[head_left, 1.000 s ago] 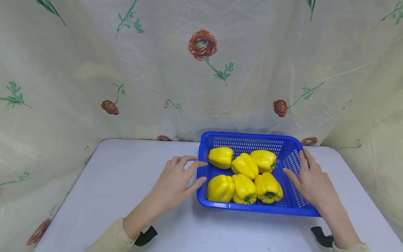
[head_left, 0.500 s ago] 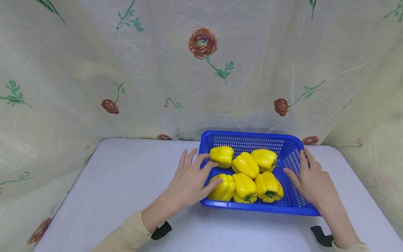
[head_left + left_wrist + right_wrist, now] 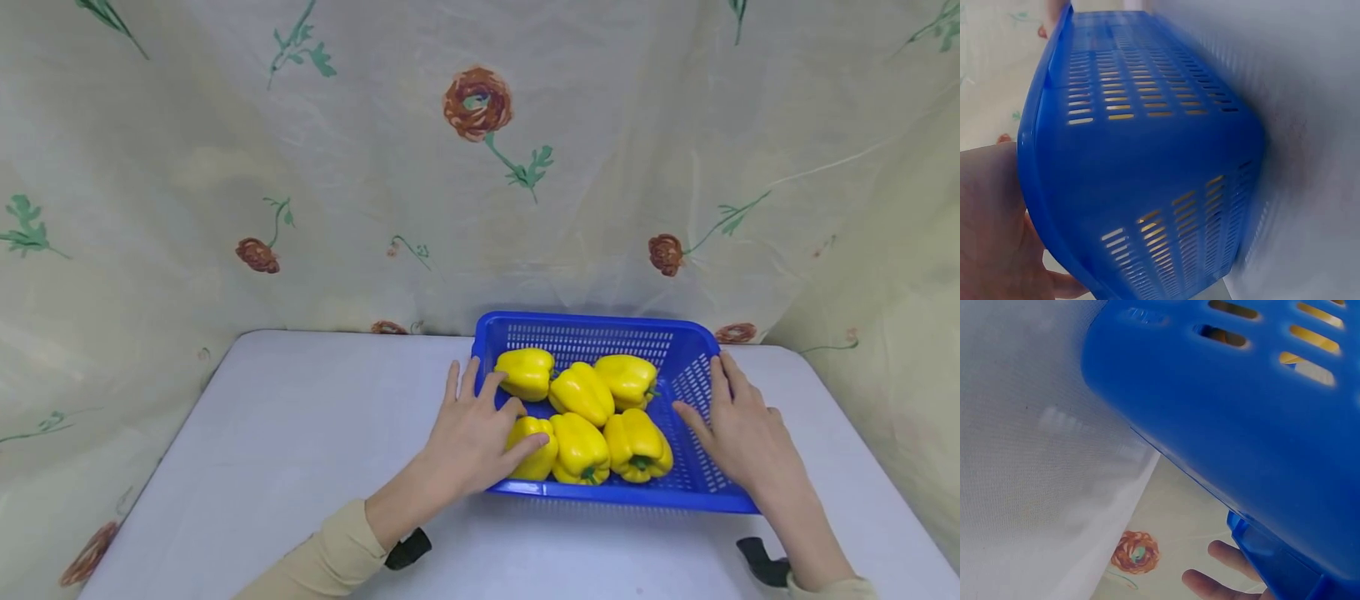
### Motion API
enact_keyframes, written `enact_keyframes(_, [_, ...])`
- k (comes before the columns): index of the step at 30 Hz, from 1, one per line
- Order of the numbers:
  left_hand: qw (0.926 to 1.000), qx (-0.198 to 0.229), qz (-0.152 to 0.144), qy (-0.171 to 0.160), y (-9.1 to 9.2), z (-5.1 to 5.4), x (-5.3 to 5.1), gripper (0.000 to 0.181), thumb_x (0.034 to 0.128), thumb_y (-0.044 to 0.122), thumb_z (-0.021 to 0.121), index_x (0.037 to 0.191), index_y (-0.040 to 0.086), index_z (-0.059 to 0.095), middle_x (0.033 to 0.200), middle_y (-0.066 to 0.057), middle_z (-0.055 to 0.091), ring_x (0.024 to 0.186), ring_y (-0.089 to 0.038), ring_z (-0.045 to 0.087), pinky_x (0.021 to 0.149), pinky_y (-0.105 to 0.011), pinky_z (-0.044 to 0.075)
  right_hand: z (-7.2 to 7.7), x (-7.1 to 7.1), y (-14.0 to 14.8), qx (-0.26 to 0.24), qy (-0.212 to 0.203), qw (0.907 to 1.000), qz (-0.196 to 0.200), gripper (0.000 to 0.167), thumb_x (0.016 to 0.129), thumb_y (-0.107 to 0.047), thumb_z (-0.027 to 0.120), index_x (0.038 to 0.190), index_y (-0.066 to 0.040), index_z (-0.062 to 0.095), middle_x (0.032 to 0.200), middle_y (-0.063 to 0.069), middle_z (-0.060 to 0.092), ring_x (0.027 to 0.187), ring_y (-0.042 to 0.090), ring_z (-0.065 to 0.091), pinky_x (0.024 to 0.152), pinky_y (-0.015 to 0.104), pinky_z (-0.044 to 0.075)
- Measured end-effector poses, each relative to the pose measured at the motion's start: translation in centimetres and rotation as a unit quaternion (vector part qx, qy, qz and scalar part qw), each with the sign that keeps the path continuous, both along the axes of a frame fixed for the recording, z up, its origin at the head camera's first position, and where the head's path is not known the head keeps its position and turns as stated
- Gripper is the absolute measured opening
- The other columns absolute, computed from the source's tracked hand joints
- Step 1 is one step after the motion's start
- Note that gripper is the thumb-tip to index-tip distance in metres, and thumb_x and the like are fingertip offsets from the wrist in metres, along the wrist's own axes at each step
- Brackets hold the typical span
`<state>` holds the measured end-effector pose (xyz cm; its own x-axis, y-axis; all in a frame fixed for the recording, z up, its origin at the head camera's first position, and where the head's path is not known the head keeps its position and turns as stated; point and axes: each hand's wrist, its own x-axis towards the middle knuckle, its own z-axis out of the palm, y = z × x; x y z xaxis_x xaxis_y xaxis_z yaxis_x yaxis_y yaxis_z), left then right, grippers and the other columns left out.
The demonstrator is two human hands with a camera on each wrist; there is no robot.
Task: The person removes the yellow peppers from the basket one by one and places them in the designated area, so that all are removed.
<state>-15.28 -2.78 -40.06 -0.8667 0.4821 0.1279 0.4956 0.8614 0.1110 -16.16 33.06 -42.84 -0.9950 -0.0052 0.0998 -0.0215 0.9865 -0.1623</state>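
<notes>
Several yellow bell peppers [image 3: 581, 394] lie in a blue plastic basket [image 3: 596, 493] with slotted walls. My left hand [image 3: 474, 433] reaches over the basket's left rim with its fingers spread. Its thumb and forefinger lie over the front-left bell pepper [image 3: 534, 467] and partly hide it; whether they press it cannot be seen. In the left wrist view, the left hand [image 3: 991, 225] is beside the rim. My right hand [image 3: 753, 433] rests on the right rim, fingers fairly straight and thumb inside the basket. Its fingertips [image 3: 1207, 584] show beyond the rim in the right wrist view.
The basket stands near the back edge of a white-covered table [image 3: 322, 417]. Behind and at both sides hangs a pale flower-printed curtain [image 3: 585, 208]. A black strap [image 3: 408, 550] is at the left wrist, another black strap [image 3: 763, 562] at the right.
My left hand has moved right, from beside the left rim to over the front-left bell pepper. The right hand has stayed on the right rim, and the basket has stayed in place.
</notes>
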Motion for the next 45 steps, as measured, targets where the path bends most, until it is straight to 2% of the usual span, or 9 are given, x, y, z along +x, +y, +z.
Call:
enact_keyframes(7, [0.9997, 0.007, -0.020, -0.008, 0.5, -0.1, 0.4, 0.052, 0.1052, 0.068, 0.052, 0.129, 0.026, 0.071, 0.153, -0.014, 0.062, 0.156, -0.053, 0.041, 0.130, -0.075, 0.024, 0.0, 0.0, 0.1, 0.007, 0.001, 1.0000, 0.002, 0.095, 0.108, -0.049, 0.059, 0.163, 0.016, 0.019, 0.166, 0.046, 0.023, 0.139, 0.072, 0.039, 0.097, 0.089, 0.040])
enact_keyframes(12, [0.9992, -0.009, -0.038, 0.008, 1.0, -0.1, 0.5, 0.056, 0.1038, 0.071, 0.052, 0.136, 0.029, 0.067, 0.145, -0.010, 0.069, 0.154, -0.051, 0.046, 0.129, -0.073, 0.028, 0.0, 0.0, 0.2, 0.007, -0.002, 1.0000, 0.004, 0.095, 0.108, -0.048, 0.060, 0.163, 0.016, 0.018, 0.167, 0.045, 0.022, 0.139, 0.072, 0.038, 0.097, 0.089, 0.039])
enact_keyframes(16, [0.9982, -0.032, -0.050, 0.004, 1.4, 0.0, 0.5, 0.059, 0.1047, 0.072, 0.048, 0.146, 0.031, 0.061, 0.125, -0.009, 0.080, 0.149, -0.049, 0.052, 0.129, -0.070, 0.032, 0.0, 0.1, 0.1, 0.009, 0.001, 0.9999, 0.009, 0.094, 0.108, -0.047, 0.061, 0.163, 0.016, 0.019, 0.167, 0.045, 0.022, 0.138, 0.072, 0.039, 0.096, 0.089, 0.040])
enact_keyframes(19, [0.9970, -0.056, -0.049, -0.021, 1.7, 0.2, 0.5, 0.060, 0.1059, 0.071, 0.045, 0.151, 0.032, 0.054, 0.097, -0.007, 0.082, 0.146, -0.049, 0.056, 0.130, -0.067, 0.032, 0.1, 0.1, 0.1, 0.011, 0.004, 0.9999, 0.010, 0.094, 0.108, -0.046, 0.061, 0.163, 0.016, 0.019, 0.166, 0.046, 0.022, 0.137, 0.073, 0.040, 0.096, 0.089, 0.041])
enact_keyframes(22, [0.9941, -0.084, -0.042, -0.054, 2.0, 0.4, 0.5, 0.061, 0.1069, 0.071, 0.042, 0.153, 0.031, 0.046, 0.090, -0.007, 0.080, 0.147, -0.049, 0.055, 0.133, -0.065, 0.029, 0.1, 0.1, 0.1, 0.010, 0.004, 0.9999, 0.009, 0.094, 0.107, -0.045, 0.062, 0.163, 0.016, 0.019, 0.166, 0.046, 0.022, 0.137, 0.073, 0.039, 0.096, 0.089, 0.041])
enact_keyframes(25, [0.9909, -0.103, -0.038, -0.078, 2.2, 0.6, 0.5, 0.064, 0.1070, 0.071, 0.041, 0.156, 0.029, 0.041, 0.107, -0.011, 0.082, 0.149, -0.046, 0.055, 0.134, -0.064, 0.025, 0.0, 0.1, 0.0, 0.010, 0.005, 0.9999, 0.009, 0.094, 0.107, -0.045, 0.062, 0.163, 0.016, 0.019, 0.167, 0.045, 0.022, 0.137, 0.073, 0.039, 0.096, 0.089, 0.041])
enact_keyframes(29, [0.9909, -0.106, -0.035, -0.076, 2.2, 0.7, 0.3, 0.074, 0.1033, 0.075, 0.046, 0.158, 0.025, 0.041, 0.133, -0.015, 0.076, 0.144, -0.040, 0.060, 0.134, -0.064, 0.027, -0.1, 0.1, 0.1, 0.010, 0.005, 0.9999, 0.010, 0.094, 0.107, -0.045, 0.063, 0.163, 0.016, 0.019, 0.167, 0.045, 0.022, 0.137, 0.073, 0.040, 0.097, 0.089, 0.040])
enact_keyframes(37, [0.9949, -0.094, -0.037, -0.001, 1.8, 0.7, 0.2, 0.083, 0.0949, 0.078, 0.059, 0.155, 0.022, 0.051, 0.148, -0.014, 0.063, 0.141, -0.037, 0.058, 0.131, -0.064, 0.033, 0.0, 0.1, 0.0, 0.011, 0.005, 0.9999, 0.012, 0.094, 0.107, -0.044, 0.064, 0.164, 0.015, 0.018, 0.168, 0.044, 0.021, 0.137, 0.072, 0.040, 0.097, 0.089, 0.040])
enact_keyframes(45, [0.9921, -0.104, -0.034, 0.062, 1.1, 1.4, 0.3, 0.088, 0.0858, 0.076, 0.075, 0.152, 0.020, 0.059, 0.143, -0.010, 0.067, 0.134, -0.036, 0.062, 0.128, -0.067, 0.037, 0.0, 0.1, 0.1, 0.015, 0.006, 0.9998, 0.012, 0.094, 0.106, -0.043, 0.065, 0.163, 0.016, 0.019, 0.167, 0.044, 0.022, 0.136, 0.073, 0.041, 0.096, 0.089, 0.041])
